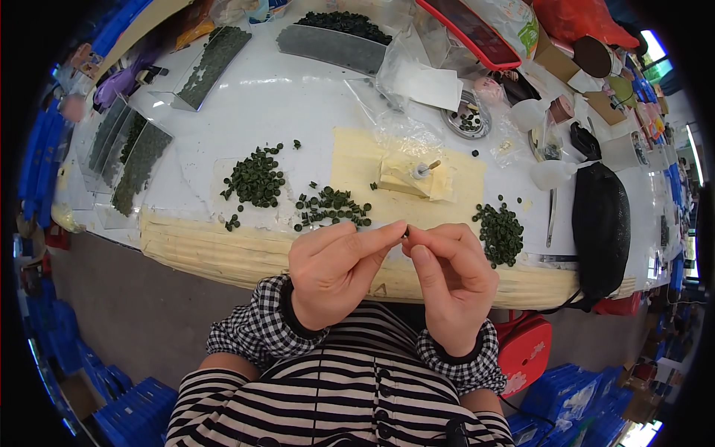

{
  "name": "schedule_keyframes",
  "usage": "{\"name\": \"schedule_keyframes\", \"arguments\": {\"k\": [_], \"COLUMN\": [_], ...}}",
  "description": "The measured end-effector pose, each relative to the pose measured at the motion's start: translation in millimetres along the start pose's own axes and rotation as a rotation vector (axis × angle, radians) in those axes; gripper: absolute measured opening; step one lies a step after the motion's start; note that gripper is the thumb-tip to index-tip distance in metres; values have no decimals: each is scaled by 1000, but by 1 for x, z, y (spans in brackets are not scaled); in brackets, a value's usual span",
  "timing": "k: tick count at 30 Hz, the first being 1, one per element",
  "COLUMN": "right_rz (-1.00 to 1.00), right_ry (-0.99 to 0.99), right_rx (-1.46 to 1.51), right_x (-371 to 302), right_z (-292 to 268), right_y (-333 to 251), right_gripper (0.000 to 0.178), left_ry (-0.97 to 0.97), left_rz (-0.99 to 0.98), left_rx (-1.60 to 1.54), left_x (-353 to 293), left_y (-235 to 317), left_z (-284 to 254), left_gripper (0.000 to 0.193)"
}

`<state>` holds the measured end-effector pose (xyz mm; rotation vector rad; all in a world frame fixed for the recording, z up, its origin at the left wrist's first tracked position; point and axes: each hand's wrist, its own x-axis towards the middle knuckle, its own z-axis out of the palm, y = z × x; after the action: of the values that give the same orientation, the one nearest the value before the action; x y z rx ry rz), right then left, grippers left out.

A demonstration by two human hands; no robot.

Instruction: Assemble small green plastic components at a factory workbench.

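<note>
My left hand (328, 261) and my right hand (453, 277) meet fingertip to fingertip over the table's front edge. Pinched between them is a small dark round piece (405, 233), mostly covered by the fingers. Loose dark green pieces, small and button-like, lie in a left pile (257, 179), a middle pile (333, 206) just beyond my left hand, and a right pile (500, 235) beyond my right hand. Behind my hands, a block wrapped in pale yellow tape (402, 179) rests on a yellow sheet (350, 153), with a short pin (426, 169) standing up from it.
A padded cream strip (208, 242) runs along the front edge. Clear trays of green pieces (335, 46) stand at the back and left. A round clear dish (477, 128), tweezers (551, 216), a black pouch (600, 231) and a red-cased phone (471, 31) lie to the right.
</note>
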<state>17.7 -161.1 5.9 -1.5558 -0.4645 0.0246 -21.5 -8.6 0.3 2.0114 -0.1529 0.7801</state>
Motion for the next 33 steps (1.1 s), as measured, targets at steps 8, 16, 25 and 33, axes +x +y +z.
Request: {"name": "schedule_keyframes", "arguments": {"k": [8, 16, 25, 33], "right_rz": [-14, -105, -271, -290], "right_ry": [-2, -54, -97, -147], "right_rx": [-10, -105, -323, -275], "right_x": [-1, 2, 6, 7], "right_z": [-2, -4, -9, -11], "right_y": [0, -4, -1, 2], "right_gripper": [23, 25, 35, 37], "left_ry": [-26, 3, -38, -44], "left_rz": [-118, -355, -413, -179], "left_rx": [-189, -444, -505, -295], "left_x": [2, -3, -1, 4], "left_y": [-4, -9, -11, -8], "left_z": [1, 3, 1, -4], "left_gripper": [30, 24, 22, 22]}}
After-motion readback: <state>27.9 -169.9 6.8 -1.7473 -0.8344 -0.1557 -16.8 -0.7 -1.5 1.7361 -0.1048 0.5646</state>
